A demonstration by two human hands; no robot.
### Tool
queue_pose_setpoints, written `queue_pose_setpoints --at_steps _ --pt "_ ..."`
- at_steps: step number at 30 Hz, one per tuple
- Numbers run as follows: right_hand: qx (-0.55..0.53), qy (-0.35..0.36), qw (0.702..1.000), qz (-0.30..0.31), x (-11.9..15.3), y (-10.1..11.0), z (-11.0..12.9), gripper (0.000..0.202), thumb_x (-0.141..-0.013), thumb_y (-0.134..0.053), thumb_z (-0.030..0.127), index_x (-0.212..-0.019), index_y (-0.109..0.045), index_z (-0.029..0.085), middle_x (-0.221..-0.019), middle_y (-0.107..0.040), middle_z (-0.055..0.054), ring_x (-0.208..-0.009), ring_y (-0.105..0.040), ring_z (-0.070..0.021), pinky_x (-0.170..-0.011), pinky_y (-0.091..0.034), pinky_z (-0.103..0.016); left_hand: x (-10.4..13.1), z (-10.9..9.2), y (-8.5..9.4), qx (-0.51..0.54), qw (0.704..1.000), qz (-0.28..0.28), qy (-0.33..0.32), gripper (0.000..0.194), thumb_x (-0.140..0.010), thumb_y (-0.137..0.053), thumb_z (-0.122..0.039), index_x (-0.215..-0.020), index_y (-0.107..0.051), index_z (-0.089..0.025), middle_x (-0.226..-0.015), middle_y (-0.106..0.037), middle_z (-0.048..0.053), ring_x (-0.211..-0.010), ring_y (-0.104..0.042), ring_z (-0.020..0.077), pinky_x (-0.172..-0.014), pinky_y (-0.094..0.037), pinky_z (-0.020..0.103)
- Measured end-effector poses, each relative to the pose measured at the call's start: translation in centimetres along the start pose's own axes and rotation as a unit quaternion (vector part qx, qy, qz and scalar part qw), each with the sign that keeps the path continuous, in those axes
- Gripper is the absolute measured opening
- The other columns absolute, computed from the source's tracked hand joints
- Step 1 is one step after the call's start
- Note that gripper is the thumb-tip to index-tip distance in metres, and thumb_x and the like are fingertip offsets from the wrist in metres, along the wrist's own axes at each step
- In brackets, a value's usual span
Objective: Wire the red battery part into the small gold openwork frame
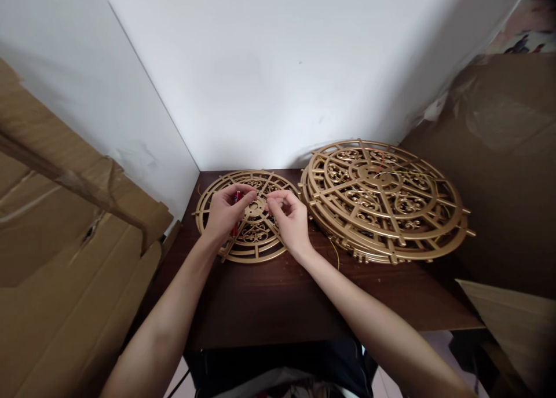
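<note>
A round gold openwork frame lies flat on the dark brown table. Over its left half is my left hand, thumb and forefinger pinched together; a red object shows beneath and beside its fingers, partly covered by the hand. My right hand is over the frame's right half, its thumb and fingertips also drawn together, close to the left fingertips. Anything thin between the fingertips of either hand is too small to make out.
Several similar gold frames are stacked at the right, with thin red and yellow wires on top. A yellow wire lies beside the stack. Cardboard stands left, more cardboard right, and a white wall behind.
</note>
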State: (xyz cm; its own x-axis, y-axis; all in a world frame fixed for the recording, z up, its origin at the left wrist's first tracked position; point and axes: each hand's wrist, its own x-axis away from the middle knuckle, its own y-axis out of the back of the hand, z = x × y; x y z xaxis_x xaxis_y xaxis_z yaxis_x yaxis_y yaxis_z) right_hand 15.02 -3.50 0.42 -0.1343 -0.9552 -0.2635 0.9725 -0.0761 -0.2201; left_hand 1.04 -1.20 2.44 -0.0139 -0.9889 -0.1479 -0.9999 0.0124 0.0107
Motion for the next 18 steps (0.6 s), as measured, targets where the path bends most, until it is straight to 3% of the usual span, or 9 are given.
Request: queue_pose_setpoints --at_steps 7,18 --pt "0.030 -0.009 0.999 -0.012 0.15 -0.11 0.14 0.014 -0.081 -0.063 0.033 -0.084 -0.062 0.020 -0.068 -0.061 0.001 -0.064 -0.057 -0.0130 -0.062 -0.048 -0.026 0.14 -0.37 -0.25 -0.004 0.999 -0.031 -0.010 0.022 -0.070 -0.076 -0.034 -0.080 -0.071 -0.015 -0.061 -0.060 -0.001 -0.039 -0.034 0.0028 -0.035 -0.020 0.019" --pt "0.028 -0.009 1.000 -0.007 0.13 -0.14 0.15 0.015 -0.079 -0.064 0.034 -0.082 -0.063 0.020 -0.066 -0.061 0.001 -0.062 -0.057 -0.0134 -0.061 -0.047 -0.027 0.11 -0.50 -0.29 0.042 0.999 -0.007 -0.008 0.027 -0.075 -0.069 -0.040 -0.078 -0.070 -0.013 -0.072 -0.065 0.004 -0.043 -0.031 0.0036 -0.034 -0.019 0.018"
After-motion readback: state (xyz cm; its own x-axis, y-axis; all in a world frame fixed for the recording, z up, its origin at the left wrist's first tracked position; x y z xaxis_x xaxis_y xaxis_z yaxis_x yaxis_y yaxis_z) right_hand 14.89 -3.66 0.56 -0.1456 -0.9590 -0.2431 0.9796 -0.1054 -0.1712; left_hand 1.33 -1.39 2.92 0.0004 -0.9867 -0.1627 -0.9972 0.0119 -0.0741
